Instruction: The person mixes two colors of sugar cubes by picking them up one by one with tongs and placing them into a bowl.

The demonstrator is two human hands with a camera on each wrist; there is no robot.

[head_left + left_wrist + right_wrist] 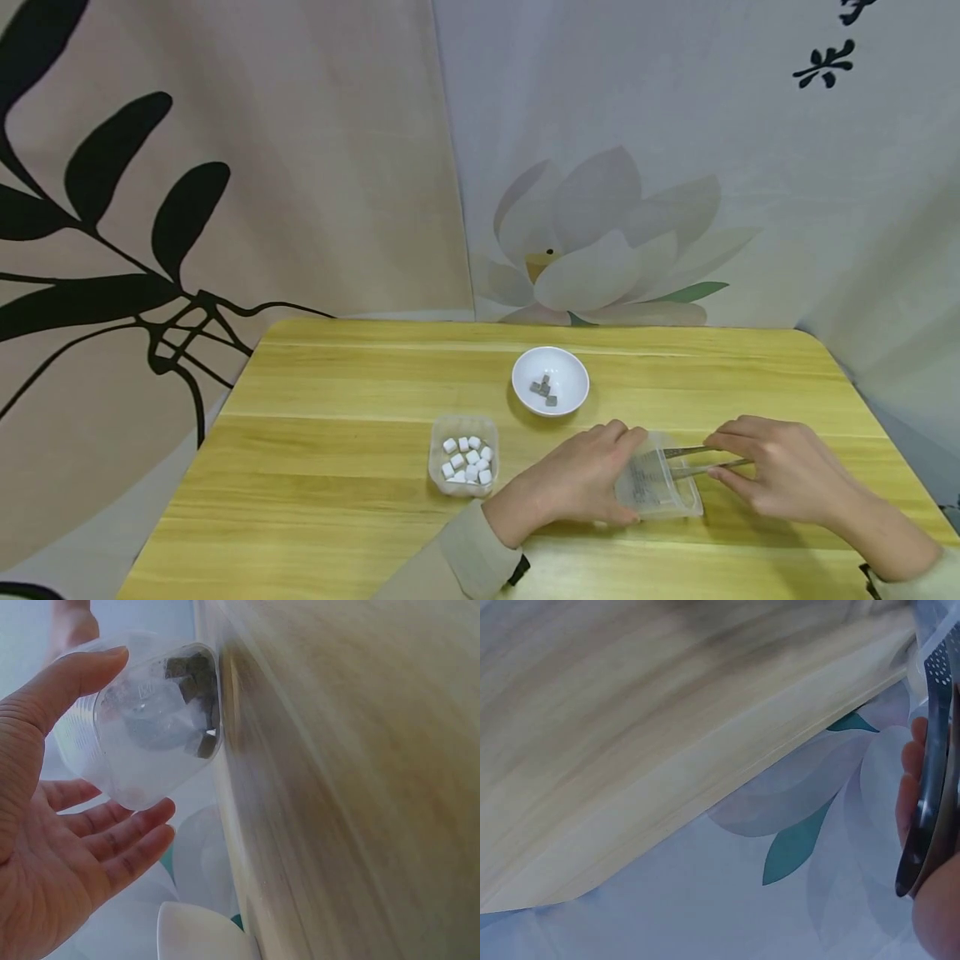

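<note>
"Head view first: where is the clear container (647, 487), and what has hold of it?"

"It is tilted on the surface (315, 467), mouth toward the right hand (783, 467). The left hand (573, 479) has its grip round it, thumb on the near side, fingers on the far side. The right hand pinches metal tongs (693, 471), their arms a little apart and their tips at the mouth; whether they have hold of anything, one cannot tell."

"What would make this step go well?"

"Probably a steady left hand. The left wrist view shows dark cubes (196, 679) gathered along the container's lower side, so reaching low and squeezing gently on one cube's flat faces seems best. Pressing hard could flex the container."

"And the other containers?"

"Beyond the left hand, a white bowl (570, 367) holds a few grey cubes (543, 386). Near the left wrist, an upright clear tub (463, 422) holds white cubes (472, 457); the sleeve (468, 554) could nudge it."
</note>
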